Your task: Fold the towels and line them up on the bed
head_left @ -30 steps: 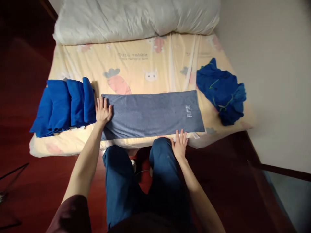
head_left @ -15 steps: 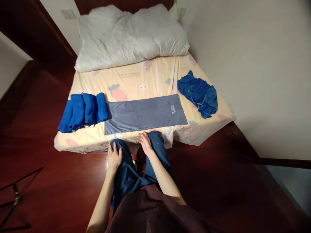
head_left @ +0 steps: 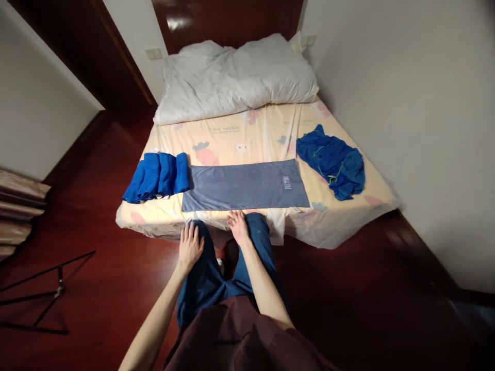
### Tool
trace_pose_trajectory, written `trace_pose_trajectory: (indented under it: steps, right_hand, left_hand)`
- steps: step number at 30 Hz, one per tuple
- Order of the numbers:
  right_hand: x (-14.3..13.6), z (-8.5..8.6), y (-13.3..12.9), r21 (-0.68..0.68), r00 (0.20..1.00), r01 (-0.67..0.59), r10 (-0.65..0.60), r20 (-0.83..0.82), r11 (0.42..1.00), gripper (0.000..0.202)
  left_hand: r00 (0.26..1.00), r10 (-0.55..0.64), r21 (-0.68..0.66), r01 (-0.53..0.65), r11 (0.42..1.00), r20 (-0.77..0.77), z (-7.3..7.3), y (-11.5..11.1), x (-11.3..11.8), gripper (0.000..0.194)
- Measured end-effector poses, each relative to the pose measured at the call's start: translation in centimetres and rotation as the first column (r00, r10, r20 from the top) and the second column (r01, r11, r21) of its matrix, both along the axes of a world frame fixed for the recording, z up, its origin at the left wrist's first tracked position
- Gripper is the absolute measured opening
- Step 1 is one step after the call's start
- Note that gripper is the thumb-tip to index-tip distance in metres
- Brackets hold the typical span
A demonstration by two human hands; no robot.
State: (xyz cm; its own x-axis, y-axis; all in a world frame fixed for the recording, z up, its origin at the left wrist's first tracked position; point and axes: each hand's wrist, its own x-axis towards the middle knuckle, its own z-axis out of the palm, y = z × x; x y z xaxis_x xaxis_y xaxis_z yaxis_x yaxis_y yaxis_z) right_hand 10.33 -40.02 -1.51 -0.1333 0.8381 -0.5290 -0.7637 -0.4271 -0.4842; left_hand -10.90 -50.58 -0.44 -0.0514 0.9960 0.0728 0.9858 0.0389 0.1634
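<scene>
My left hand (head_left: 191, 246) rests on my left knee, its fingers spread and holding nothing. On the inner side of my right knee lies my right hand (head_left: 237, 226), also with fingers apart and bare. Just beyond my knees a grey towel (head_left: 240, 185) is spread flat across the bed, with white lettering near its right end. Several rolled blue towels (head_left: 157, 175) sit side by side at its left end. To the right of the grey towel is a crumpled blue cloth heap (head_left: 332, 162) with thin green cord or trim.
The bed (head_left: 220, 147) has a yellow patterned sheet, and a white quilt (head_left: 240, 77) is bunched at its head. A black tripod stand (head_left: 58, 291) is on the floor to the left, near a striped curtain (head_left: 17, 206). A wall (head_left: 417, 129) runs along the right.
The view has shifted, so the bed and towels appear farther right and the curtain shows at left. Both hands stay on my knees.
</scene>
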Motion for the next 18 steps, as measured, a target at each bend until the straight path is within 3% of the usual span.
trace_pose_trajectory:
  steps: [3, 6, 9, 11, 14, 18]
  right_hand:
    - [0.0, -0.3, 0.0, -0.006, 1.0, -0.001, 0.001, 0.005, 1.0, 0.034]
    - [0.0, -0.8, 0.2, -0.003, 1.0, 0.002, -0.002, 0.004, 1.0, 0.038]
    - [0.0, -1.3, 0.5, 0.023, 1.0, -0.001, 0.001, 0.024, 1.0, 0.043]
    - [-0.1, -1.6, 0.7, 0.032, 0.999, -0.002, 0.001, 0.046, 0.999, 0.045]
    - [-0.2, -2.0, 0.7, 0.015, 0.999, 0.012, -0.013, 0.041, 1.0, 0.046]
    - [-0.2, -1.9, 0.6, -0.023, 1.0, 0.023, -0.023, 0.008, 0.999, 0.044]
  left_hand:
    - [0.979, -0.199, -0.028, 0.198, 0.98, -0.046, 1.8, 5.7, -1.6, 0.061]
    - [0.934, -0.349, -0.053, 0.346, 0.937, -0.08, 3.2, 13.2, -3.1, 0.058]
    - [0.908, -0.402, -0.117, 0.39, 0.913, -0.114, 3.8, 20.2, -4.6, 0.057]
    - [0.917, -0.373, -0.163, 0.35, 0.923, -0.143, 3.9, 23.6, -6.1, 0.056]
    - [0.943, -0.27, -0.175, 0.238, 0.955, -0.192, 3.8, 25.9, -9.5, 0.055]
    - [0.982, -0.015, -0.081, 0.0, 0.997, -0.187, 3.2, 25.3, -14.8, 0.059]
